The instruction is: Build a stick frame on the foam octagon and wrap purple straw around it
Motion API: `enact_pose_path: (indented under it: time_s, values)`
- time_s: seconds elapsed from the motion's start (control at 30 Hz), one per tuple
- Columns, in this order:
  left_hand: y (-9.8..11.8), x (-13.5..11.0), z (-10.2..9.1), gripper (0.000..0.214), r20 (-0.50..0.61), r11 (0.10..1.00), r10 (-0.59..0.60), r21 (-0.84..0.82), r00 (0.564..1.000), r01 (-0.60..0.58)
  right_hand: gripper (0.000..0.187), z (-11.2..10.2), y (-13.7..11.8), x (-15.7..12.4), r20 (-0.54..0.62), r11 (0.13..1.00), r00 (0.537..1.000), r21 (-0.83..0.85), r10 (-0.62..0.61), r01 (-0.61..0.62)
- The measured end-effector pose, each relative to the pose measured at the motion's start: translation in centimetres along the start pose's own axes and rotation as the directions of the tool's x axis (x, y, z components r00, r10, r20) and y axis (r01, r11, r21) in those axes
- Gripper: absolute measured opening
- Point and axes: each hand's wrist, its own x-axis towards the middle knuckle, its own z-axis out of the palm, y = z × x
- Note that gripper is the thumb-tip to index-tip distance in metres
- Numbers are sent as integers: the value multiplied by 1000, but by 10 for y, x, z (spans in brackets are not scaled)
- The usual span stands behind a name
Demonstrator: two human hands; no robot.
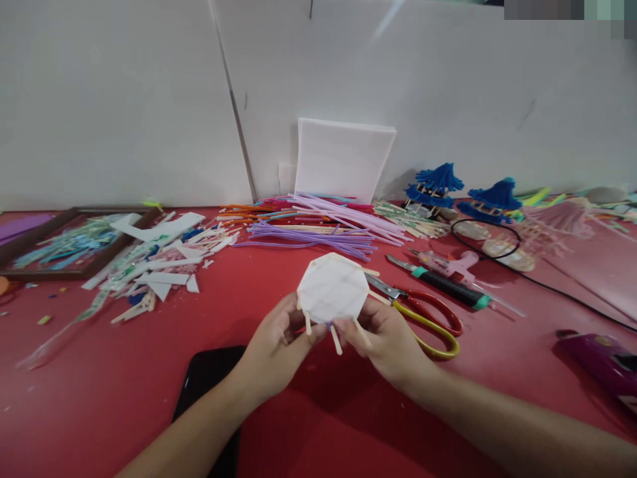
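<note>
Both my hands hold up a small white octagonal foam piece (332,287) with thin wooden sticks poking out of its edges. My left hand (275,348) pinches its lower left edge, fingers closed. My right hand (385,340) grips its lower right edge, fingers closed too. The piece hovers above the red table (124,385), just in front of a pile of purple and pink straws (328,229).
Red-and-yellow scissors (428,317) lie right of my hands, a pink glue gun (450,265) with a black cord behind them. Blue tasselled models (462,192) stand at the back right. White scraps (159,259) and a framed tray (64,242) fill the left. A dark phone (209,385) lies under my left arm.
</note>
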Motion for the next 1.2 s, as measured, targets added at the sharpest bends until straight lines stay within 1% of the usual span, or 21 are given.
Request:
enact_pose_path:
  time_s: [0.07, 0.1, 0.17, 0.23, 0.27, 0.3, 0.33, 0.43, 0.5, 0.57, 0.63, 0.7, 0.77, 0.87, 0.93, 1.07, 1.13, 1.2]
  values:
    - [2, -1, -2, 32, 20, 997, -68, -18, 997, 69, 18, -1, 1, -2, 13, 997, 998, -42, -62, 62]
    - [3, -2, -2, 29, 37, 994, -103, -22, 994, 103, 16, -2, 0, -3, 23, 991, 995, -89, -94, 95]
    - [5, -3, -3, 23, 82, 987, -158, -30, 984, 160, 10, -5, -1, -5, 54, 954, 984, -241, -169, 178]
    - [8, -2, -3, 20, 129, 982, -179, -44, 975, 186, 4, -7, -3, -6, 91, 879, 963, -395, -253, 268]
    - [9, -2, -3, 20, 142, 981, -177, -51, 974, 186, 4, -8, -4, -6, 106, 845, 953, -443, -282, 299]
    - [10, -1, -3, 20, 147, 982, -167, -58, 975, 177, 5, -9, -4, -6, 114, 828, 948, -464, -298, 316]
    - [10, -1, -3, 21, 148, 984, -154, -64, 977, 165, 6, -10, -4, -6, 113, 828, 948, -464, -298, 315]
    - [8, 0, -5, 25, 124, 989, -125, -62, 984, 134, 10, -10, -1, -5, 100, 899, 972, -369, -213, 235]
    - [6, 0, -6, 24, 109, 991, -117, -50, 987, 123, 12, -9, 2, -4, 80, 956, 988, -253, -130, 147]
    - [5, -1, -6, 23, 99, 990, -122, -57, 988, 128, 17, -7, 4, -3, 79, 989, 995, -129, -60, 70]
    - [4, -2, -5, 24, 85, 988, -131, -76, 988, 138, 24, -5, 5, -2, 109, 1000, 994, -16, 9, -8]
    - [4, -2, -4, 27, 66, 987, -126, -91, 990, 132, 29, -3, 5, -1, 130, 992, 987, 73, 90, -100]
    - [5, -2, -4, 27, 52, 988, -120, -94, 991, 124, 32, -1, 6, -1, 121, 974, 979, 139, 164, -180]
    - [5, -3, -4, 25, 50, 987, -128, -89, 990, 132, 33, -1, 6, -1, 117, 957, 972, 183, 205, -224]
    - [5, -3, -4, 24, 64, 987, -133, -84, 989, 138, 33, -2, 6, -1, 106, 968, 980, 167, 169, -185]
    - [5, -2, -4, 19, 88, 990, -117, -65, 989, 123, 27, -3, 10, -2, 66, 998, 998, 60, 10, -14]
    - [6, -2, -3, 19, 52, 993, -103, -59, 993, 106, 21, -4, 11, -3, 48, 997, 996, -16, -71, 72]
    - [9, -2, -1, 22, 7, 993, -103, -51, 995, 103, 15, -5, 11, -5, 33, 977, 984, -118, -177, 180]
